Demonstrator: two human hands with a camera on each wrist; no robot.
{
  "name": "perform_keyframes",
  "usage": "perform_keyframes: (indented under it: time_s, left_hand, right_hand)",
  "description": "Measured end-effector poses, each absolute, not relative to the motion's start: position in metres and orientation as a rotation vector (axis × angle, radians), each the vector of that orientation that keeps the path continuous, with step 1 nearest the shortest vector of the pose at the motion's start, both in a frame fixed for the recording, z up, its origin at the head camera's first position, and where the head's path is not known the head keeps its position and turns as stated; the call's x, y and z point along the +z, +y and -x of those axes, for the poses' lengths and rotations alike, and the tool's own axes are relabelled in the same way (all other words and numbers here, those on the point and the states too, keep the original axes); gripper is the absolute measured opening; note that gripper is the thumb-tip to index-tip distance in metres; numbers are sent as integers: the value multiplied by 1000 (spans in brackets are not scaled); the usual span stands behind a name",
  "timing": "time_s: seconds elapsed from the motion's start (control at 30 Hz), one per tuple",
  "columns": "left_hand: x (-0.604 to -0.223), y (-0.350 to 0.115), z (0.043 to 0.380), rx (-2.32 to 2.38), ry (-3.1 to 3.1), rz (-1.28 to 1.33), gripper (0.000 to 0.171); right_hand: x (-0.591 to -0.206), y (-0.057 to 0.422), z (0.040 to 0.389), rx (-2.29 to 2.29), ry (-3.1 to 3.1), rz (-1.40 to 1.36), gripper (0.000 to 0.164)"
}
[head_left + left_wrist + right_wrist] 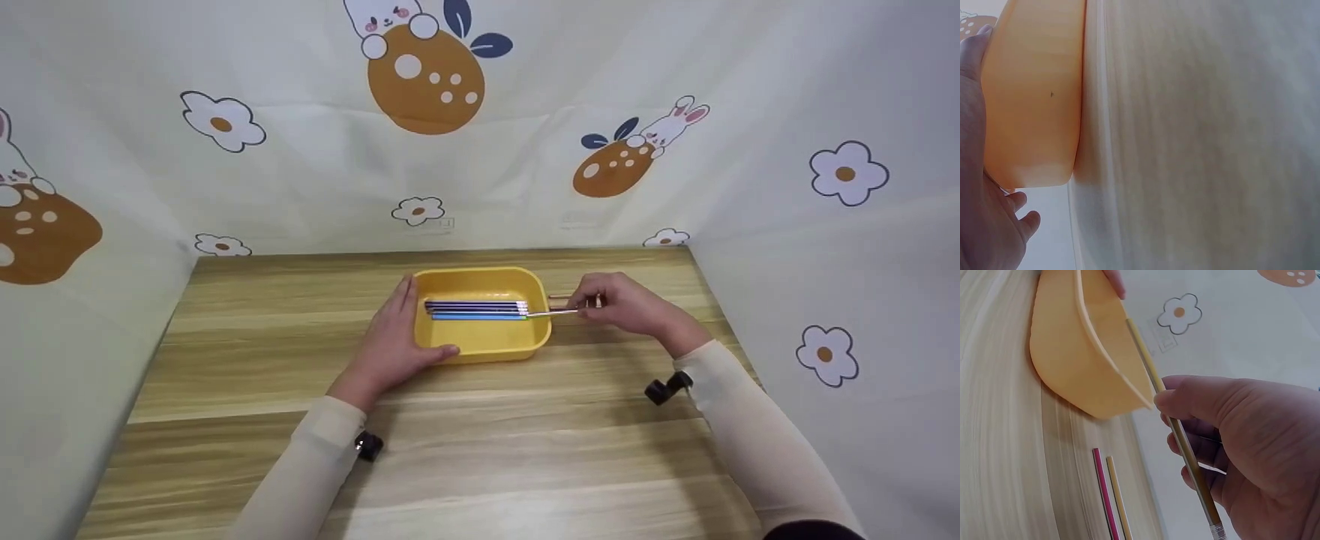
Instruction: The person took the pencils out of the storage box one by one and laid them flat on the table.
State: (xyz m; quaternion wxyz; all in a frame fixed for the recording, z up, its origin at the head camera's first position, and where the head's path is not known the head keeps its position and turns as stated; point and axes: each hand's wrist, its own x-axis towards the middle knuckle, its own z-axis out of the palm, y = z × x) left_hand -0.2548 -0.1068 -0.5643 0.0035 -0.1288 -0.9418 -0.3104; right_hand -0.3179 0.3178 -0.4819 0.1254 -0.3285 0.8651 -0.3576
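On the table stands a yellow plastic box [495,355]. My left hand [386,341] holds its left end, fingers along the side wall and thumb over the front rim. Inside lie several blue and purple pencils [476,308], side by side, with their pale ends to the right. My right hand [619,304] pinches a gold pencil [1185,444] between thumb and fingers. The far tip of this pencil reaches over the box's right rim. Beneath the right hand, a pink pencil [1105,495] and a yellow pencil [1118,495] lie on the table.
The wood-grain table [480,435] runs back to a pale curtain [300,172] printed with flowers and rabbits, which also hangs at both sides. Each sleeved wrist carries a small black camera, one left [369,445] and one right [660,391].
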Motion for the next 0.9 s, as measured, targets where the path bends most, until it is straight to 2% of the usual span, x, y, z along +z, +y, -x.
perform_keyframes:
  time_s: [0.9]
  left_hand:
    - [-564, -107, 255, -964, -2932, 428, 142]
  right_hand:
    - [-505, 373, 318, -1055, 2643, 786, 20]
